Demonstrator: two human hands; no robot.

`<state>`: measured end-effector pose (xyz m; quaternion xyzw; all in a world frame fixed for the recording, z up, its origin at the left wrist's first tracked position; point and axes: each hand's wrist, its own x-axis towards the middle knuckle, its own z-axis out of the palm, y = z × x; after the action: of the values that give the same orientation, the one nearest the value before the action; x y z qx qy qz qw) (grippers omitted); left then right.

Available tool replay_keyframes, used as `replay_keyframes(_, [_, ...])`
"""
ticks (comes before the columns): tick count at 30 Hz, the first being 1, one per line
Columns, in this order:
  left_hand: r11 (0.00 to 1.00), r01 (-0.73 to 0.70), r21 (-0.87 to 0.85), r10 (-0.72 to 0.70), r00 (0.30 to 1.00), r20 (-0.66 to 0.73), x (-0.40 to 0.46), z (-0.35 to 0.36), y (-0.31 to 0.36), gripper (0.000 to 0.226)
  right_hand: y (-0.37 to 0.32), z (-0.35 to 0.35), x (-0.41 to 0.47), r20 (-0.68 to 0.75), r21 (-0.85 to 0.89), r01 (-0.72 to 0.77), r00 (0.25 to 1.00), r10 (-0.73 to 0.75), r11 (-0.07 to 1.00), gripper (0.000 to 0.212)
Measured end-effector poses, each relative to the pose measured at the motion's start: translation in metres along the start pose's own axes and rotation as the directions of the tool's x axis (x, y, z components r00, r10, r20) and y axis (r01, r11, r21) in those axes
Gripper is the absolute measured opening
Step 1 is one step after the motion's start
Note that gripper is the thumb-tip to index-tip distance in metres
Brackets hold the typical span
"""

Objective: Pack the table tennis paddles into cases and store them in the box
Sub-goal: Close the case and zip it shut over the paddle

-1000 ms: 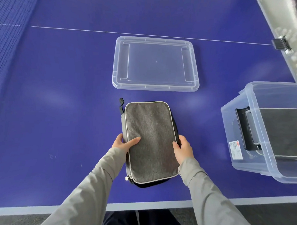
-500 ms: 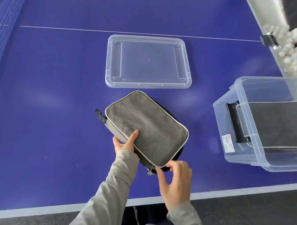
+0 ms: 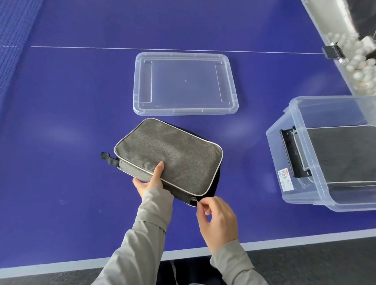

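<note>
A grey fabric paddle case (image 3: 171, 154) with pale piping lies turned at an angle on the blue table. My left hand (image 3: 149, 181) grips its near long edge, thumb on top. My right hand (image 3: 216, 220) pinches the zipper pull (image 3: 194, 199) at the case's near corner. A black loop tab sticks out at the case's left end. The clear plastic box (image 3: 295, 163) stands at the right with another grey case (image 3: 348, 154) lying inside. No bare paddle is in sight.
The box's clear lid (image 3: 185, 84) lies flat behind the case. A trough of white balls (image 3: 364, 67) with a black clip runs along the far right edge. The net is at the far left. The table's white front edge is close to me.
The case has been swung from lengthwise to slanted across the table. My right hand left its right edge and came to the near corner, where it now pinches the zipper pull.
</note>
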<state>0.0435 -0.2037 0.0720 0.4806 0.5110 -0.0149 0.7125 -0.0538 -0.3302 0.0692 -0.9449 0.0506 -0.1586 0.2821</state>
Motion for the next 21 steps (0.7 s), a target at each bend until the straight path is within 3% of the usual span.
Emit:
replay_keyframes(6, [1.000, -0.003, 0.027, 0.003, 1.000, 0.014, 0.003, -0.010, 0.009, 0.040, 0.009, -0.012, 0.005, 0.003, 0.109, -0.182, 0.983, 0.182, 0.977, 0.020])
replay_keyframes(8, [1.000, 0.009, 0.026, -0.010, 0.999, 0.050, 0.005, -0.014, 0.013, 0.045, 0.017, -0.017, 0.010, -0.004, 0.131, -0.225, 0.974, 0.228, 0.965, 0.019])
replay_keyframes(12, [0.999, 0.029, 0.014, -0.031, 0.992, 0.121, 0.002, -0.022, 0.019, 0.036, 0.026, -0.020, 0.024, 0.050, 0.236, -0.318, 0.948, 0.316, 0.918, 0.015])
replay_keyframes(16, [0.999, 0.051, -0.018, -0.047, 0.984, 0.173, -0.004, -0.028, 0.024, 0.033, 0.025, -0.026, 0.039, 0.054, 0.315, -0.284, 0.958, 0.281, 0.906, 0.017])
replay_keyframes(21, [0.993, 0.097, -0.070, -0.086, 0.985, 0.151, -0.005, -0.034, 0.036, 0.031, 0.008, -0.036, 0.053, -0.070, 0.422, -0.181, 0.970, 0.231, 0.888, 0.026])
